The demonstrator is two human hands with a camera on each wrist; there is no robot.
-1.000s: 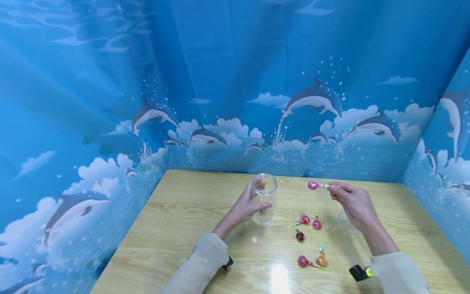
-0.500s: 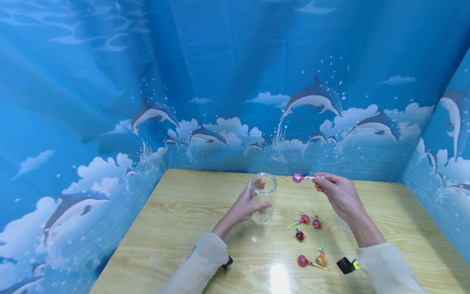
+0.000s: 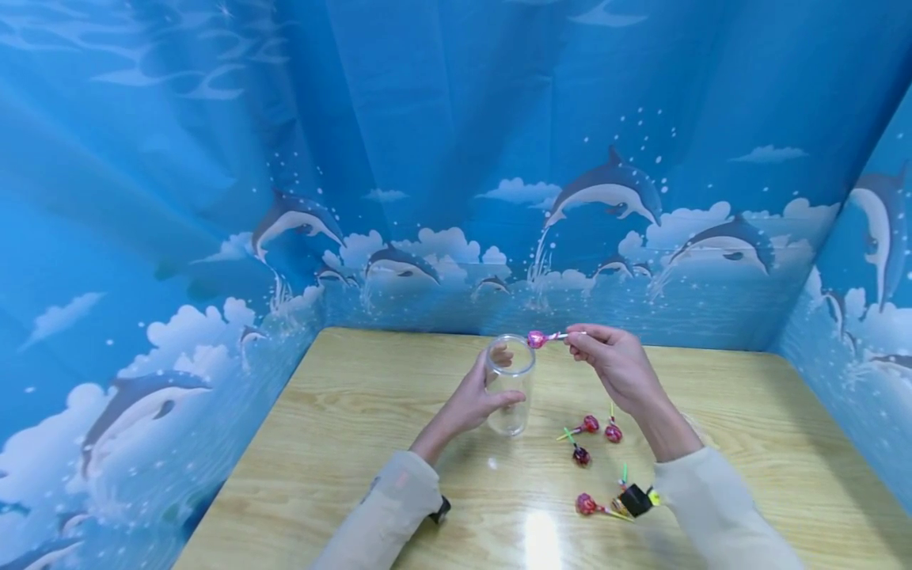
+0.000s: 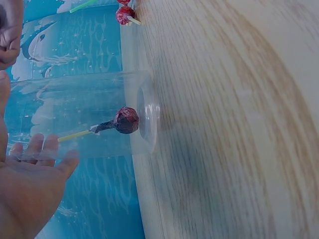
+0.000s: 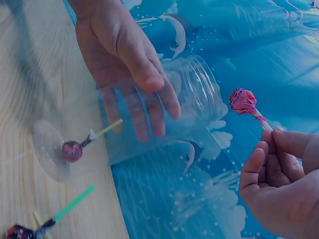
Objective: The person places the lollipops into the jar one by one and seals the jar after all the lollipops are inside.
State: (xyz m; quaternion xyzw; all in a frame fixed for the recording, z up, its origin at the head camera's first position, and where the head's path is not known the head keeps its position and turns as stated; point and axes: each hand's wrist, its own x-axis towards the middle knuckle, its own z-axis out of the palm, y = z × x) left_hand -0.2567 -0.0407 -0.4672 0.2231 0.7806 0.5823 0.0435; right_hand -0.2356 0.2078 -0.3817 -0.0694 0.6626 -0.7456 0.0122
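In the head view my left hand (image 3: 481,398) grips a tall clear jar (image 3: 514,416) from its left side, fingers behind and thumb in front. The jar stands upright, mouth up and uncovered. My right hand (image 3: 621,370) pinches the stick of a pink-wrapped lollipop (image 3: 537,340), held sideways with its ball at the right edge of the jar's rim. The right wrist view shows that lollipop (image 5: 243,101) just outside the mouth. Through the jar's wall, near its base, both wrist views show a dark red lollipop (image 4: 126,120) with a yellow stick.
Several wrapped lollipops lie right of the jar: a dark one (image 3: 581,456), two red ones nearby, and another red one (image 3: 587,504) closer to me. An orange one there is mostly hidden by the black wrist device (image 3: 636,500). Dolphin-print curtains (image 3: 427,198) border the wooden table (image 3: 342,443).
My right hand has moved left with the pink lollipop, from well right of the jar to its rim. The left hand and the jar stay in place.
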